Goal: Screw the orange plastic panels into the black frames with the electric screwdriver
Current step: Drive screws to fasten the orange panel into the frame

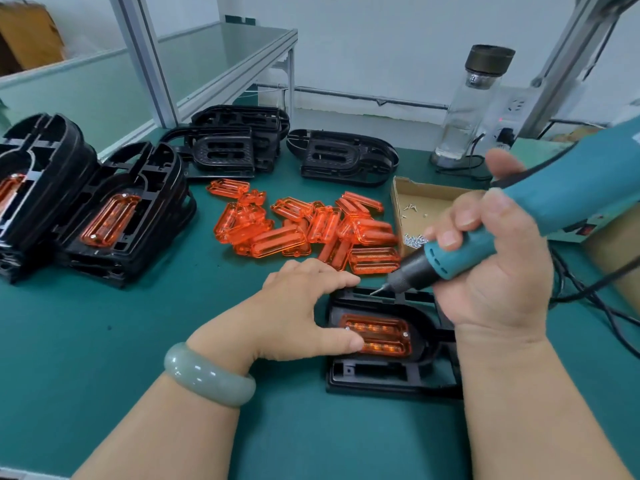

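A black frame (377, 375) lies on the green mat in front of me with an orange panel (381, 336) seated in it; two screws show at the panel's ends. My left hand (298, 306) rests on the frame's left edge, thumb touching the panel, fingers over the far edge. My right hand (491, 271) grips the teal electric screwdriver (519, 230), its bit raised above the frame's far edge. Loose orange panels (298, 223) lie heaped in the middle of the mat.
Finished frames with panels (114, 216) are stacked at the left. Bare black frames (225, 147) lie at the back, one more (343, 157) beside them. A cardboard tray of screws (419, 206) sits right of the heap. A glass bottle (467, 109) stands behind. Cables (588, 299) trail right.
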Available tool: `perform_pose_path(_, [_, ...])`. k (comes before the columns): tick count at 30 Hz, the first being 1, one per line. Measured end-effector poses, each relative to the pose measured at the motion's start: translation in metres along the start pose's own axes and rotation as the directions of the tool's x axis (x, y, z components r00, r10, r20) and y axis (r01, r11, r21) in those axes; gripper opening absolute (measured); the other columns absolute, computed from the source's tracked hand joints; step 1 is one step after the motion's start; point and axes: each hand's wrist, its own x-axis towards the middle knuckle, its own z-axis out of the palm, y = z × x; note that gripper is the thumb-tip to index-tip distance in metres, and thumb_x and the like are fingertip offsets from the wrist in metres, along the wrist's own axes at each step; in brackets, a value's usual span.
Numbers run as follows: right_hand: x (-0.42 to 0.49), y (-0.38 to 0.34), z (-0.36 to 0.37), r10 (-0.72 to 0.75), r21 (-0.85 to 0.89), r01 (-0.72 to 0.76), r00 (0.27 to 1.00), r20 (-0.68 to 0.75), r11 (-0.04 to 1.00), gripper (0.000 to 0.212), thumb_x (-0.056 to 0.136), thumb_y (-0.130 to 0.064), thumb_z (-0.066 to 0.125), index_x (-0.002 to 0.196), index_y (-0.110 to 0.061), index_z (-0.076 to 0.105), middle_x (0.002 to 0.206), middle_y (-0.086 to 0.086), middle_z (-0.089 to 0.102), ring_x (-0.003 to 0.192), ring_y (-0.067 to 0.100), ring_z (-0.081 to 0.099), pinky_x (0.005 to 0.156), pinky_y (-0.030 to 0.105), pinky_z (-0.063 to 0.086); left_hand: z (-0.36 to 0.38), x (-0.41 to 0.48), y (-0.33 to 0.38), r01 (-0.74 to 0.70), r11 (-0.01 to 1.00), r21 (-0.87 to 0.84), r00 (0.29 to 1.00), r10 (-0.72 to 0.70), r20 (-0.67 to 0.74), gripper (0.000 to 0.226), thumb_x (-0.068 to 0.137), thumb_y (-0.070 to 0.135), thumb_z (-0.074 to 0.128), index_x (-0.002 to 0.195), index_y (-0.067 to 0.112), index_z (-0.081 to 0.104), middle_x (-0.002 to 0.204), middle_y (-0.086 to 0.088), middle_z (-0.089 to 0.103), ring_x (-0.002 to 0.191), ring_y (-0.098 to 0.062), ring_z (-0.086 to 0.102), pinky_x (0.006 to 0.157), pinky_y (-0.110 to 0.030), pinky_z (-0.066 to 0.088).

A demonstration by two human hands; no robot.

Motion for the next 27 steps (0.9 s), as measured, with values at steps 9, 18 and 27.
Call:
perform_pose_path(9, [0.012, -0.004, -0.02, 0.031, 0.222, 0.035, 0.958, -0.286, 0.974, 0.014, 0.087, -0.023, 0.05, 0.099, -0.026, 0.055, 0.06, -0.011, 0.048, 0.049, 0.004, 0.044, 0.06, 0.022, 0.042, 0.015, 0.012, 0.006, -0.045, 0.993, -0.11, 0.941, 0.005, -0.339, 0.032, 0.086, 0.039, 0.063, 0.117, 0.03, 0.064, 0.105, 0.02, 0.056, 0.109, -0.003, 0.05, 0.094, -0.02, 0.038])
perform_pose_path(18, [0.016, -0.003, -0.026, 0.097, 0.304, 0.034, 0.909, -0.406, 0.952, 0.013, 0.095, -0.021, 0.045, 0.097, -0.026, 0.057, 0.06, -0.011, 0.048, 0.048, 0.004, 0.045, 0.059, 0.02, 0.043, 0.02, 0.018, 0.015, -0.019, 1.0, -0.017, 0.973, 0.015, -0.229, 0.038, 0.085, 0.044, 0.062, 0.123, 0.035, 0.061, 0.107, 0.008, 0.054, 0.11, -0.012, 0.045, 0.098, -0.028, 0.036])
perform_pose_path(27, [0.016, -0.002, -0.027, 0.102, 0.29, 0.016, 0.916, -0.387, 0.957, 0.013, 0.094, -0.023, 0.046, 0.097, -0.027, 0.059, 0.061, -0.012, 0.048, 0.05, 0.004, 0.044, 0.061, 0.019, 0.043, 0.014, 0.014, 0.018, -0.044, 0.998, 0.054, 0.966, 0.056, -0.251, 0.032, 0.09, 0.04, 0.057, 0.12, 0.032, 0.062, 0.11, 0.005, 0.056, 0.11, -0.016, 0.046, 0.098, -0.032, 0.037])
